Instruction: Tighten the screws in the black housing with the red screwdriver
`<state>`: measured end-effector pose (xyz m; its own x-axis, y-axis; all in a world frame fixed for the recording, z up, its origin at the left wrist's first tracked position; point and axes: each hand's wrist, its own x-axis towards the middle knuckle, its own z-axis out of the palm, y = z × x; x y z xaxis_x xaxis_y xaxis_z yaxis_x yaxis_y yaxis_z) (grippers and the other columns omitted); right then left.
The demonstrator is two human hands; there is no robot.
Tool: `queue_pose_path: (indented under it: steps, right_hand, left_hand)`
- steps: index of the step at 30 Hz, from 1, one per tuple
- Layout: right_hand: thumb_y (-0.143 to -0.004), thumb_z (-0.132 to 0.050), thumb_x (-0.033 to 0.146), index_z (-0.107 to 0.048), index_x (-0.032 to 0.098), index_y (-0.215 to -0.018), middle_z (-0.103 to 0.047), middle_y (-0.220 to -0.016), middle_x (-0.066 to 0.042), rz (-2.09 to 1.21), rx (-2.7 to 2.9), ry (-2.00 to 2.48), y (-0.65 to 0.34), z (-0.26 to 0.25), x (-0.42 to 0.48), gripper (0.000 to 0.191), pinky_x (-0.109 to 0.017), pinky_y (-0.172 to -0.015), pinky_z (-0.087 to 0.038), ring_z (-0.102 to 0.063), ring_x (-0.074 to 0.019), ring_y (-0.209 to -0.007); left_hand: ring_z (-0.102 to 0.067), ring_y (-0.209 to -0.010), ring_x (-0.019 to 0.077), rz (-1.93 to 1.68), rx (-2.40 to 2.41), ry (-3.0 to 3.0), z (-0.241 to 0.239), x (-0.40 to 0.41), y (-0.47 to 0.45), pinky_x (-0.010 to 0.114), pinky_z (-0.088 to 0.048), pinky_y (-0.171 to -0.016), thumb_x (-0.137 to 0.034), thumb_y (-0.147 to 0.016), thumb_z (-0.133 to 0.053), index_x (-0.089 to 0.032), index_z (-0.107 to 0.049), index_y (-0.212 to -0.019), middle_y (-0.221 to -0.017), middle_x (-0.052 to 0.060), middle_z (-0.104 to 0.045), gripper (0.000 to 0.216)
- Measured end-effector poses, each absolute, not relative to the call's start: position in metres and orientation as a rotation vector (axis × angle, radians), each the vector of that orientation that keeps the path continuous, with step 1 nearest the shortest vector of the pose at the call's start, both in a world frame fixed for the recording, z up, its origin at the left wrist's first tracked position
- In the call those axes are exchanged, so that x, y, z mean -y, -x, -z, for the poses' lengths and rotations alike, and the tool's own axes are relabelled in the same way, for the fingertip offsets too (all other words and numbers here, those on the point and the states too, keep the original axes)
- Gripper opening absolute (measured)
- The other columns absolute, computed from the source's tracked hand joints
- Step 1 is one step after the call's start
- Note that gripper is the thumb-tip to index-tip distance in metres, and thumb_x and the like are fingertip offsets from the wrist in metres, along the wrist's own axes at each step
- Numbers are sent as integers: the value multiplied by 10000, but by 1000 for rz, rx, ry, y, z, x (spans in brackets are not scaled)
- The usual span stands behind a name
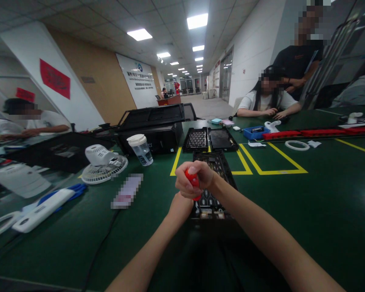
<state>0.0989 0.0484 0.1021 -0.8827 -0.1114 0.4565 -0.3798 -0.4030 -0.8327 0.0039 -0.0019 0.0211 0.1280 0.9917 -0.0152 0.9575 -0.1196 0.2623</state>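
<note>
My right hand [204, 172] is closed around a red handle [196, 183] that sticks out past its fingers; any shaft or tip is hidden, so the tool's kind does not show. Just below it, my left hand [180, 206] reaches in, with its fingers out of sight behind the right hand. Both hands are over the left side of an open black tool case [231, 180]. Rows of dark, rounded metal pieces lie in this case, and my hands cover part of them.
Beyond stands another open black case [222, 140] near yellow tape [280, 172]. A lidded water cup [142, 150], a white fan [103, 168] and a phone [128, 190] with a cable are to the left. A blue tray [254, 133] and a seated person [266, 101] are far right.
</note>
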Motion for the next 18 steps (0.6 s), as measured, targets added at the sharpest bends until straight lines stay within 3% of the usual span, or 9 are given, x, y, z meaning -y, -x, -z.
queue_pose_path:
  steps: [3, 8, 13, 18]
  right_hand:
    - [-714, -484, 382, -544, 118, -625, -462, -457, 15, -2386, 1619, -715, -93, -101, -46, 285, -179, -265, -281, -361, -58, -280]
    - [-755, -458, 340, -557, 98, -655, -468, -479, 14, -2271, 1640, -588, -90, -104, -38, 280, -161, -269, -261, -359, -50, -293]
    - [-789, -415, 287, -542, 93, -648, -457, -473, 20, -2138, 1632, -444, -95, -106, -32, 272, -158, -286, -269, -358, -47, -308]
    - [-800, -398, 252, -542, 80, -651, -456, -467, 24, -2070, 1607, -429, -99, -103, -31, 269, -153, -283, -265, -352, -43, -307]
  left_hand:
    - [-529, -937, 173, -247, -1986, -2154, -19, 3, -3, 380, -464, -790, -338, -834, -465, -168, -498, -1088, -1112, 67, -515, 307]
    - [-525, -940, 172, -259, -2047, -2102, -17, 3, -3, 352, -458, -803, -338, -844, -443, -194, -529, -1049, -1112, 54, -522, 264]
    - [-536, -976, 201, -286, -2071, -2090, -17, 1, -6, 281, -431, -813, -208, -858, -348, -202, -568, -1006, -973, 58, -611, 265]
    - [-479, -1070, 238, -421, -1993, -2153, -16, 3, -7, 307, -388, -879, -180, -807, -326, -173, -520, -1092, -1018, 79, -611, 345]
